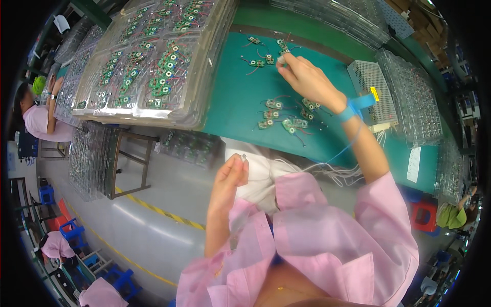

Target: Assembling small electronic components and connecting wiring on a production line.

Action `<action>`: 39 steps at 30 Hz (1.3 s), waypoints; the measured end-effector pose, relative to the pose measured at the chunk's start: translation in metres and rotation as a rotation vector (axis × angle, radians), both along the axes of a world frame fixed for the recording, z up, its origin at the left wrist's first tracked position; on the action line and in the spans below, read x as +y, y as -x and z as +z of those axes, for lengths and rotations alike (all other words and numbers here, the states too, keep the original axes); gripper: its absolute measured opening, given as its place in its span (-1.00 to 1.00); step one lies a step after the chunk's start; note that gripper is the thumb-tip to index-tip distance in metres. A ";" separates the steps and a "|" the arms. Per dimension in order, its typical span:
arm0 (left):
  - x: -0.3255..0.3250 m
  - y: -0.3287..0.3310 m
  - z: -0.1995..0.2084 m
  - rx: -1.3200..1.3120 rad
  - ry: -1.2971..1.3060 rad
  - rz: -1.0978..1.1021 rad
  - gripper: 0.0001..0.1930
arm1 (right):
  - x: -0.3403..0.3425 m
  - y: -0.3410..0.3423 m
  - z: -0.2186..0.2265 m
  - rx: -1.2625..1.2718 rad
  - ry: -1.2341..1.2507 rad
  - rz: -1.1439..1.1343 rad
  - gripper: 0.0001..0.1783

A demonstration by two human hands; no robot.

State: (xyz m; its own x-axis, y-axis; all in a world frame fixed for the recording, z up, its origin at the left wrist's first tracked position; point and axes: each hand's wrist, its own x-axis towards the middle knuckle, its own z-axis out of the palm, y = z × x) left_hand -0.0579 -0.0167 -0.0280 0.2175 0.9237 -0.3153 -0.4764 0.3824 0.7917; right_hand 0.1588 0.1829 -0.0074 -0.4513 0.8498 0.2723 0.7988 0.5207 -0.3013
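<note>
At the far left I see a worker in a pink shirt (43, 123). Next comes a big stack of clear trays (138, 118), with lots of little boards (164, 82) in the top ones. Then there is the left hand (228, 176), up in front of the pink shirt. Its thumb and fingers are pressed together; a tiny pale bit (244, 156) shows at the tips, but I can't tell what it is. Loose green boards (274, 104) with thin wires lie in two bunches on the green table (225, 97). The right hand (309, 79) is just beside the far bunch, thumb and first finger close together. I can't tell if they pinch anything. A blue band (353, 108) goes round that wrist. Further right sits a metal box (371, 87) full of holes.
</note>
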 end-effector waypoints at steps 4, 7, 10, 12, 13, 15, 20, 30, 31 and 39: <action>0.001 -0.001 0.003 0.001 0.011 -0.003 -0.74 | 0.028 0.015 -0.011 -0.044 -0.255 -0.033 -0.83; 0.002 0.001 0.005 -0.005 -0.006 -0.038 -0.74 | 0.040 0.024 -0.016 -0.069 -0.442 -0.053 -0.83; -0.001 0.006 0.003 -0.005 0.001 -0.002 -0.75 | 0.042 0.030 -0.017 -0.096 -0.452 0.000 -0.83; 0.001 0.008 0.002 -0.012 0.008 0.019 -0.75 | 0.042 0.030 -0.017 -0.133 -0.462 0.039 -0.83; 0.001 0.008 0.002 -0.015 0.008 0.021 -0.75 | 0.039 0.032 -0.011 -0.135 -0.462 0.042 -0.83; 0.001 0.008 0.004 -0.001 0.004 0.033 -0.74 | 0.033 0.033 0.013 0.092 -0.158 0.025 -0.85; 0.009 0.005 0.006 0.019 -0.010 0.025 -0.75 | 0.011 0.025 0.047 0.641 0.399 0.009 -0.85; 0.038 -0.019 0.051 0.183 -0.262 0.069 -0.79 | -0.102 0.034 0.084 1.497 1.105 0.018 -0.77; 0.039 -0.023 0.057 0.213 -0.309 0.101 -0.83 | -0.111 0.037 0.086 1.551 1.143 0.017 -0.78; 0.035 -0.042 0.058 0.450 -0.534 0.199 -0.82 | -0.135 0.043 0.076 1.796 1.216 0.028 -0.82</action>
State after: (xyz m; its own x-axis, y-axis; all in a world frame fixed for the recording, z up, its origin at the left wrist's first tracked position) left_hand -0.0158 0.0185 0.0300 -0.0155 0.9853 0.1703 -0.0810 -0.1710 0.9819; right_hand 0.1163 0.0481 0.0686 -0.4097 0.8856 -0.2185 -0.6440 -0.4505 -0.6183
